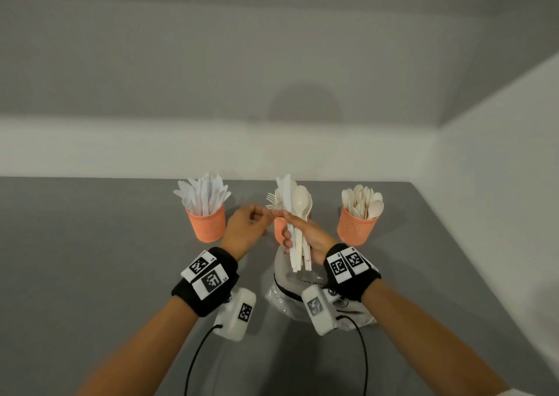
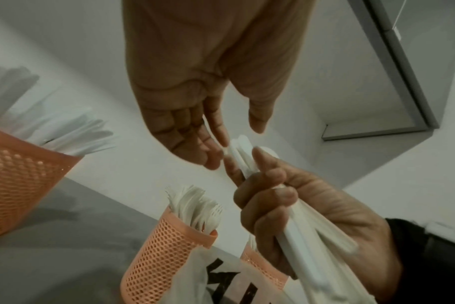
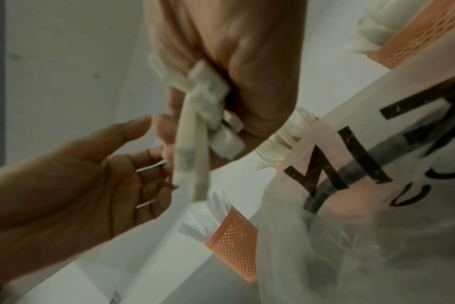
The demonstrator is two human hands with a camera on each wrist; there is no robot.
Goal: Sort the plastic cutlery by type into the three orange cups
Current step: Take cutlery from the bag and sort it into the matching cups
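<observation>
Three orange mesh cups stand in a row at the table's far side: the knife cup [image 1: 206, 226] [image 2: 21, 181] on the left, the fork cup [image 1: 279, 229] [image 2: 164, 257] partly hidden in the middle, and the spoon cup [image 1: 357, 227] on the right. In front of the middle cup my right hand [image 1: 290, 229] [image 2: 262, 181] grips an upright mixed bundle of white knives and cream spoons [image 1: 299, 202] [image 3: 192, 154]. Just left of it is my left hand [image 1: 266, 214] [image 2: 237, 133], fingers nearly straight. Its fingertips touch the bundle's edge and the thumb stays apart.
A crumpled clear plastic bag with black lettering [image 1: 284, 274] [image 3: 351, 205] lies on the grey table [image 1: 106, 274] under my right hand. White walls close the table at the back and on the right. Cables trail from both wrist cameras toward me.
</observation>
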